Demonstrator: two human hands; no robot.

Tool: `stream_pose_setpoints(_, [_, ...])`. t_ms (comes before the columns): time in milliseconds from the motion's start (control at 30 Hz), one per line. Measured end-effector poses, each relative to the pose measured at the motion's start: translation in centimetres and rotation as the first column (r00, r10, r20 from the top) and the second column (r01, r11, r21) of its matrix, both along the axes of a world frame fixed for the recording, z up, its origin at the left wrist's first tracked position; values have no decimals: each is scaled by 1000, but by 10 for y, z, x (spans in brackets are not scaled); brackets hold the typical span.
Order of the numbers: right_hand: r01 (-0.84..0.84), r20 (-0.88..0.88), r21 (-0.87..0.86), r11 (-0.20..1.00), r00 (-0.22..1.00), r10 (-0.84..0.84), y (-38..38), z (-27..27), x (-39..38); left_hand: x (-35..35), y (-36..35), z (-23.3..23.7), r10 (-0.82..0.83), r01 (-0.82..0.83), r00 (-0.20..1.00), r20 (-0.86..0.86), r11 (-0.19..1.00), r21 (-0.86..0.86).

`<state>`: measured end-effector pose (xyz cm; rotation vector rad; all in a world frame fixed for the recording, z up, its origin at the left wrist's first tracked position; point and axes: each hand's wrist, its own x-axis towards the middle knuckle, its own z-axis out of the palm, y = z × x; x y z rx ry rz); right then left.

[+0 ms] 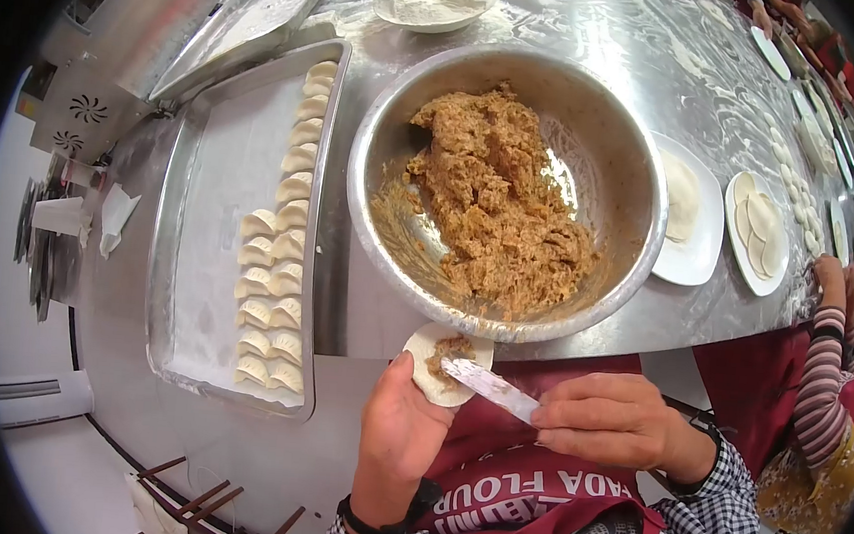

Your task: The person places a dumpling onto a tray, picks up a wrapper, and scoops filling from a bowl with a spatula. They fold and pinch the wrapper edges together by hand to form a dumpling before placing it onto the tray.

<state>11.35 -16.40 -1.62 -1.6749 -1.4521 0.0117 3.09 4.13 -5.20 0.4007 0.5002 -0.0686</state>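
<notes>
Steel shines in the wide bowl, set just past the hands, presumably so its filling is within easy reach. Beside its near rim, the left hand cups a dough round, thumb at the edge, probably to steady it; I can't tell how the fingers beneath lie. The right hand pinches a spatula between thumb and fingers, its tip against the dab of filling, seemingly for control.
</notes>
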Motion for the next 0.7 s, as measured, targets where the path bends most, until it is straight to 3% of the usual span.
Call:
stream_pose_setpoints(67, [3,-56,32,999,998,-1,-4,6,2,-2,2,-3,-6,10,999,40,997,-79])
stream_pose_setpoints(167, [177,-429,130,976,897,-106,-13,4,0,-2,1,-1,-20,20,1000,4,999,-37])
stream_pose_setpoints(200, [177,-430,131,976,897,-105,-14,4,0,-3,1,0,-20,20,1000,3,999,-36])
stream_pose_setpoints(300, [301,-799,51,952,585,-143,-14,0,-2,-4,-2,0,-27,27,1000,-10,999,-24])
stream_pose_setpoints(333, [302,-800,50,952,583,-143,-12,0,-2,-4,-4,3,-32,32,999,-25,999,-10])
stream_pose_setpoints(400, [322,-915,63,945,397,-74,-7,0,-2,-4,-7,4,-35,36,998,-43,999,3])
stream_pose_setpoints(700, [358,-919,-29,933,358,-165,-5,1,-6,-4,-12,0,-130,127,991,5,975,182])
